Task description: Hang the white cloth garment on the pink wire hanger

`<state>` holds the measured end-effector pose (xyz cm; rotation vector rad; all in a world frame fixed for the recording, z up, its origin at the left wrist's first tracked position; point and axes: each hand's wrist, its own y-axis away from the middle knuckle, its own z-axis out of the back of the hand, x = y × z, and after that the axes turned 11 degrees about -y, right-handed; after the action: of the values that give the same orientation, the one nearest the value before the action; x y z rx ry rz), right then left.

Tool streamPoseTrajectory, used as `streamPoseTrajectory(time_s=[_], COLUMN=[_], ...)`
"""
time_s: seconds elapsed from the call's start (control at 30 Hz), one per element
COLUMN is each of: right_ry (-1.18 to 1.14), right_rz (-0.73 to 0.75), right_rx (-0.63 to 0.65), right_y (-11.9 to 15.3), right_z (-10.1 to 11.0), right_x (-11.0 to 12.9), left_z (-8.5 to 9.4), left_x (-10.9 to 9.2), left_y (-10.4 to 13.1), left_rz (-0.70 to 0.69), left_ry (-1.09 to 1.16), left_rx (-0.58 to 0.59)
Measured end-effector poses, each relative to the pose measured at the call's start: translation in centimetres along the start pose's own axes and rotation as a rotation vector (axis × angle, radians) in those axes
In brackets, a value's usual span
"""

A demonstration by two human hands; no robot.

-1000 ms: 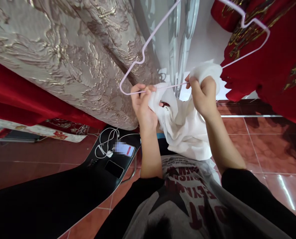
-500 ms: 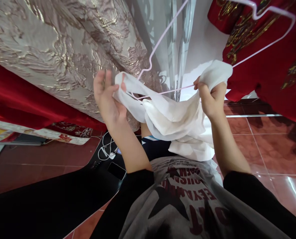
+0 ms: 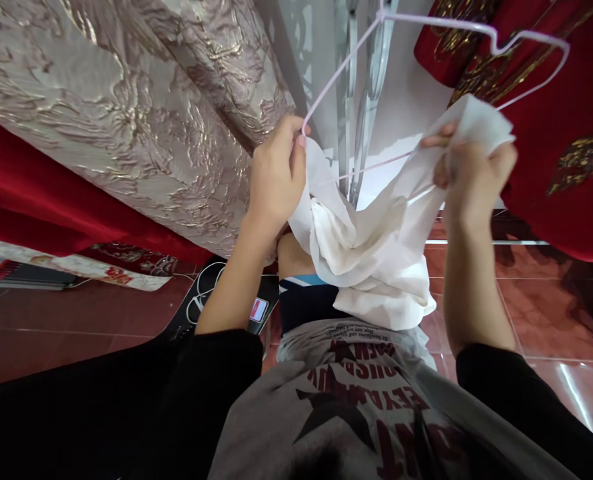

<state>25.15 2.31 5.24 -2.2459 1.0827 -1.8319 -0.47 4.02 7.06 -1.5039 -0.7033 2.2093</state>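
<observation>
A pale pink wire hanger (image 3: pixel 441 22) spans the upper middle of the view, its lower bar running through a sheer white garment (image 3: pixel 376 247). My left hand (image 3: pixel 279 167) pinches the left end of the hanger together with the cloth edge. On the right, my right hand (image 3: pixel 469 173) grips the garment's other side, near the hanger's bar, with cloth bunched over the fingers. Between my hands the white fabric sags in folds down to my lap. The hanger's right corner sticks out bare beyond the cloth.
Beige embossed fabric (image 3: pixel 126 120) hangs at the left, with red cloth (image 3: pixel 66 213) below it. Red cloth with gold sequins (image 3: pixel 566 167) hangs at the right. A phone (image 3: pixel 259 309) and a white cable (image 3: pixel 196 293) lie on a black surface.
My left hand has moved right and closed on the hanger's left end and cloth. My right hand has moved right and up, pulling the fabric. The hanger has shifted down and left.
</observation>
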Motion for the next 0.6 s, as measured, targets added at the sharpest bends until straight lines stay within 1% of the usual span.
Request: streamPoseTrajectory(time_s=[0.03, 0.07, 0.1, 0.13, 0.2, 0.23, 0.27, 0.33, 0.4, 0.43, 0.5, 0.53, 0.57, 0.6], right_ry=[-0.027, -0.041, -0.047, -0.047, -0.029, -0.006, 0.027, 0.146, 0.324, 0.411, 0.543, 0.573, 0.524, 0.404], right_rz=[-0.009, -0.026, -0.053, -0.088, -0.184, -0.218, -0.234, -0.235, -0.199, -0.176, -0.134, -0.112, -0.11, -0.127], right_rx=[-0.126, -0.246, -0.335, -0.385, -0.391, -0.37, -0.334, -0.238, -0.088, -0.001, 0.168, 0.248, 0.299, 0.313], right_y=[-1.1, -2.2, -3.2, -4.2, -5.8, -6.4, -6.9, -7.4, -7.4, -7.2, -6.6, -6.2, -5.8, -5.4], right_z=[0.5, 1.1, 1.7, 2.4, 3.5, 3.9, 4.1, 4.1, 3.7, 3.3, 2.3, 1.6, 0.7, -0.2], right_x=[0.6, 1.2, 1.8, 2.3, 3.1, 3.5, 3.8, 4.6, 5.6, 6.3, 7.8, 8.5, 9.2, 9.8], left_z=[0.7, 1.4, 2.0, 2.5, 3.2, 3.4, 3.5, 3.5, 3.5, 3.4, 3.2, 3.1, 3.0, 2.9], left_x=[0.3, 0.3, 0.2, -0.2, -1.0, -1.3, -1.4, -1.3, -0.9, -0.7, -0.8, -1.0, -1.3, -1.7], left_y=[-0.4, -0.8, -1.1, -1.3, -1.8, -1.9, -2.1, -2.3, -2.6, -2.7, -2.9, -2.9, -3.0, -3.0], left_rz=[-0.032, -0.03, 0.011, 0.087, 0.259, 0.302, 0.299, 0.188, 0.073, 0.053, 0.08, 0.108, 0.135, 0.154], left_ry=[-0.106, -0.165, -0.166, -0.115, 0.036, 0.073, 0.064, -0.064, -0.209, -0.243, -0.227, -0.194, -0.158, -0.124], left_rx=[0.046, 0.062, 0.05, 0.016, -0.038, -0.045, -0.033, 0.024, 0.075, 0.082, 0.063, 0.054, 0.047, 0.043])
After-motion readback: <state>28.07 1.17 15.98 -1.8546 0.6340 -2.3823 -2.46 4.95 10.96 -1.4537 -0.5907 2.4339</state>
